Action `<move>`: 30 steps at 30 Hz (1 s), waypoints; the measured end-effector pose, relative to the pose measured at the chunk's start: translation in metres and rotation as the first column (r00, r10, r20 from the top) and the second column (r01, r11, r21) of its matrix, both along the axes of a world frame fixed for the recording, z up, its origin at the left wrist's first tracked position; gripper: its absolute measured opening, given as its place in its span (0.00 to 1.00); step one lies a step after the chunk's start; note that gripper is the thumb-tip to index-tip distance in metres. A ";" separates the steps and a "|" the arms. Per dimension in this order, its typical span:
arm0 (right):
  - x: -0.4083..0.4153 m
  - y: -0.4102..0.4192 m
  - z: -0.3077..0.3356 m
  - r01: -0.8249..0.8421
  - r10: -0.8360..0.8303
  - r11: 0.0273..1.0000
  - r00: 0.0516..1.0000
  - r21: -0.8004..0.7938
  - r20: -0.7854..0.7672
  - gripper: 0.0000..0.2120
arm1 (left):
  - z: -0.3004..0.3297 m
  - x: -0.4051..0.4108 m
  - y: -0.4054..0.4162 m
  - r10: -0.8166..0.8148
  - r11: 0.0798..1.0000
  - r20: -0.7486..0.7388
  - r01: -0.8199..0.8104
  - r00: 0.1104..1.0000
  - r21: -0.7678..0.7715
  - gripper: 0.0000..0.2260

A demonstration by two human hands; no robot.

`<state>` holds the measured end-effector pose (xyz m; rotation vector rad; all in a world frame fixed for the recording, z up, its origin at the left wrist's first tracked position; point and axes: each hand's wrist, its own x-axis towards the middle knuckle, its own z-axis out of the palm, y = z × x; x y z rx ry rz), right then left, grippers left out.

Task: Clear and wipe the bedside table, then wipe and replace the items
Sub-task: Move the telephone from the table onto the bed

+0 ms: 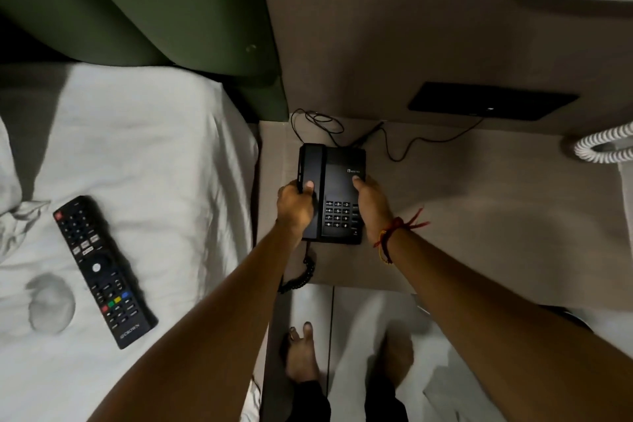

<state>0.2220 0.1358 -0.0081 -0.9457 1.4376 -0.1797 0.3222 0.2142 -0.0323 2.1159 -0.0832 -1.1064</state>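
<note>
A black desk telephone (pixel 337 181) with its handset on the cradle sits at the left end of the beige bedside table (pixel 479 202). My left hand (pixel 294 207) grips the phone's left side over the handset, thumb on top. My right hand (pixel 371 205) holds its right side, thumb near the logo. The phone's coiled cord (pixel 301 276) hangs off the table's front edge. A black TV remote (pixel 102 271) lies on the white bed (pixel 154 164) to the left.
Thin black cables (pixel 322 123) trail behind the phone along the wall. A dark panel (pixel 489 101) is set in the wall above the table. A white coiled cord (pixel 603 146) rests at the right edge. A green headboard (pixel 144 0) stands at the back left. My bare feet (pixel 301 356) are on the pale floor.
</note>
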 end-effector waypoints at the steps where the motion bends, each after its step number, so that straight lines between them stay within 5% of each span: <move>1: 0.000 0.001 0.002 0.006 -0.006 1.000 1.000 -0.009 0.008 0.16 | 0.003 0.000 0.001 -0.012 1.000 0.011 0.012 1.000 -0.006 0.12; 9: 0.013 0.012 0.066 0.052 -0.045 0.996 0.994 -0.067 0.104 0.17 | 0.087 0.015 0.017 -0.059 0.995 0.332 0.082 0.941 -0.057 0.17; 16: 0.077 0.053 0.137 -0.018 0.045 0.996 0.954 -0.092 0.296 0.15 | 0.172 0.066 0.050 -0.022 0.999 0.639 0.034 0.768 -0.007 0.20; 21: 0.140 0.087 0.151 -0.230 0.276 0.956 0.919 -0.184 0.283 0.17 | 0.184 0.138 0.100 0.027 0.999 0.676 -0.045 0.737 0.008 0.20; 30: 0.181 0.121 0.134 -0.474 0.519 0.845 0.839 -0.249 0.164 0.18 | 0.161 0.190 0.148 0.080 0.997 0.526 -0.078 0.847 -0.027 0.17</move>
